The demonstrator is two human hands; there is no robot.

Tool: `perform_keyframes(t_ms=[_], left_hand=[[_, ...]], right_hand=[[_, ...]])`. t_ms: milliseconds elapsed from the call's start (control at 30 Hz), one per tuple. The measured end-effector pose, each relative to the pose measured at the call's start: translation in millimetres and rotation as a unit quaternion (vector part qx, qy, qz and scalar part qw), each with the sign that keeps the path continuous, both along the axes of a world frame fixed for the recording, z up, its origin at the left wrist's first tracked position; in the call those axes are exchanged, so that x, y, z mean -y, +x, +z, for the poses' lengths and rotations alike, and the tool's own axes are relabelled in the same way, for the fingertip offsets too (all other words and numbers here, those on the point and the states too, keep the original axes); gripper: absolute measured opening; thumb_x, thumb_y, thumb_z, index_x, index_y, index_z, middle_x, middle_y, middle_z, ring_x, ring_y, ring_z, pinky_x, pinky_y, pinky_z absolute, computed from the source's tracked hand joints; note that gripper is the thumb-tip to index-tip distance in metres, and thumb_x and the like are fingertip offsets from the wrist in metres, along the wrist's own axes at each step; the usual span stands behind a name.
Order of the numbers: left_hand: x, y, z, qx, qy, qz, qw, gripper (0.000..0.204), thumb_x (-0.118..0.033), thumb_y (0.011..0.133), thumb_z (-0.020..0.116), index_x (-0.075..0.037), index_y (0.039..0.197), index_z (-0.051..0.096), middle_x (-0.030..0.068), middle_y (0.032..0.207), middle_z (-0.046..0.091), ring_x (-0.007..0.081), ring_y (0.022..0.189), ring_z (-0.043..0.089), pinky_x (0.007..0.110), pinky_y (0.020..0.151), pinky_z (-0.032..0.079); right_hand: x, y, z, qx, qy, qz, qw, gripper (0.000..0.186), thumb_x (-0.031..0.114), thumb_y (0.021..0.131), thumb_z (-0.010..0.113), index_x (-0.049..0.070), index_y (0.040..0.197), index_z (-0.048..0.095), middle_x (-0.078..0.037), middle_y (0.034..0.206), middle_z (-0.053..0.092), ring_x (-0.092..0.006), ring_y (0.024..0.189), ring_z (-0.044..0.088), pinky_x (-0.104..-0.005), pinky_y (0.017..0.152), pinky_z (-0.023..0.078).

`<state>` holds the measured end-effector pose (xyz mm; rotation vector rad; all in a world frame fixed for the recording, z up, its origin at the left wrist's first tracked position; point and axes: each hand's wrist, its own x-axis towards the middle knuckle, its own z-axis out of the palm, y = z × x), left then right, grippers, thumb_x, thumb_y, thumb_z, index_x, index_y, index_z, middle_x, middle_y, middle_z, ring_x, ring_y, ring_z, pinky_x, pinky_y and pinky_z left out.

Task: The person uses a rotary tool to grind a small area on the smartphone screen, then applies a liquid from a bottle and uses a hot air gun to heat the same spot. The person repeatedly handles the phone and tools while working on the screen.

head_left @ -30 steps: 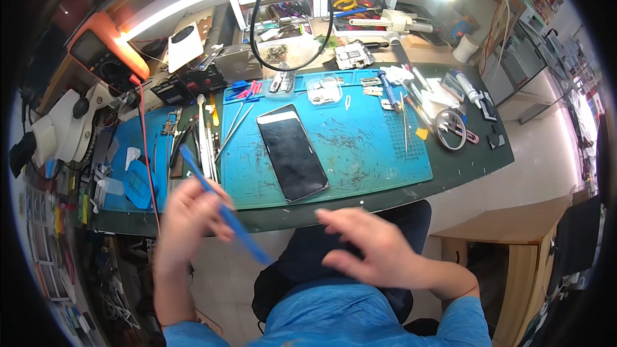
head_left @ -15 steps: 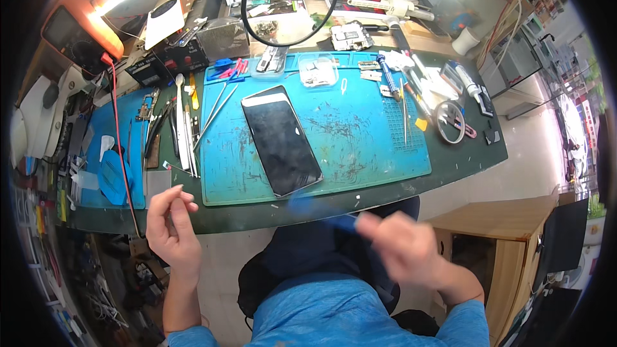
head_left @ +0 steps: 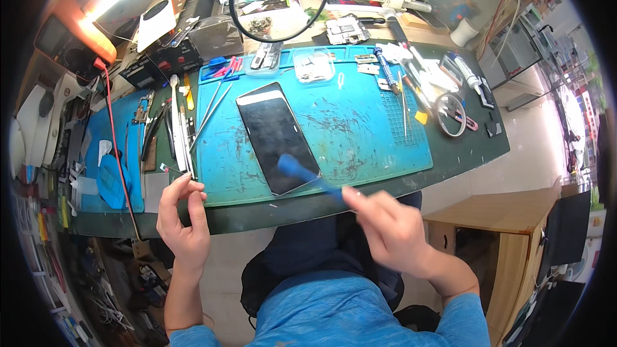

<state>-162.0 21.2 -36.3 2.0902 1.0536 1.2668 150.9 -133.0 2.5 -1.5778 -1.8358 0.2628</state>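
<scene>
My right hand [head_left: 389, 228] is wrapped round a blue stick-like tool [head_left: 308, 173] with a broader rounded end. That end is over the lower part of a black-screened smartphone [head_left: 276, 132]; motion blurs the tool, and I cannot tell whether it touches the glass. Face up and slightly slanted, the phone lies on a blue work mat [head_left: 366, 128]. At the mat's near left corner is my left hand [head_left: 183, 218], raised at the bench edge with fingers loosely curled and thumb apart, holding nothing that I can see.
Tweezers [head_left: 212, 112] and a white brush [head_left: 175, 112] lie left of the phone. A clear box of small parts [head_left: 313, 67] stands beyond it. On the right are a tape roll [head_left: 450, 115] and several pens. A black cable loop [head_left: 283, 35] hangs at the back; an orange multimeter [head_left: 77, 35] stands far left.
My right hand has moved slightly up and left, bringing the blue tool's end from the near bench edge to over the phone. My left hand has shifted slightly right, its thumb more spread.
</scene>
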Motion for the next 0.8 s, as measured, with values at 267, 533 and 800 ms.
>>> perform_keyframes(t_ms=[267, 533, 800], left_hand=[[-2, 1, 7, -0.037, 0.017, 0.009, 0.999, 0.039, 0.01, 0.1, 0.062, 0.001, 0.138, 0.061, 0.0119, 0.107, 0.073, 0.0189, 0.092, 0.07, 0.033, 0.085, 0.058], [-2, 13, 12, -0.094, 0.009, -0.053, 0.994, 0.046, 0.013, 0.096, 0.064, 0.002, 0.141, 0.061, 0.0145, 0.118, 0.073, 0.0216, 0.098, 0.072, 0.035, 0.091, 0.058], [-37, 59, 67, -0.424, 0.282, -0.206, 0.835, 0.053, -0.004, 0.095, 0.066, -0.01, 0.147, 0.061, 0.0116, 0.148, 0.064, 0.0286, 0.134, 0.064, 0.045, 0.115, 0.049]], right_hand=[[18, 18, 10, -0.028, -0.034, -0.074, 0.996, 0.056, -0.006, 0.089, 0.069, 0.009, 0.143, 0.068, -0.007, 0.084, 0.065, -0.0237, 0.065, 0.067, -0.0362, 0.055, 0.055], [45, 14, -3, -0.084, -0.029, -0.051, 0.995, 0.062, -0.008, 0.082, 0.073, 0.006, 0.142, 0.069, -0.007, 0.087, 0.069, -0.023, 0.066, 0.069, -0.0346, 0.058, 0.057], [48, 23, 8, -0.057, 0.031, -0.214, 0.975, 0.05, -0.008, 0.097, 0.064, 0.004, 0.145, 0.066, -0.01, 0.083, 0.061, -0.0187, 0.059, 0.055, -0.0311, 0.054, 0.045]])
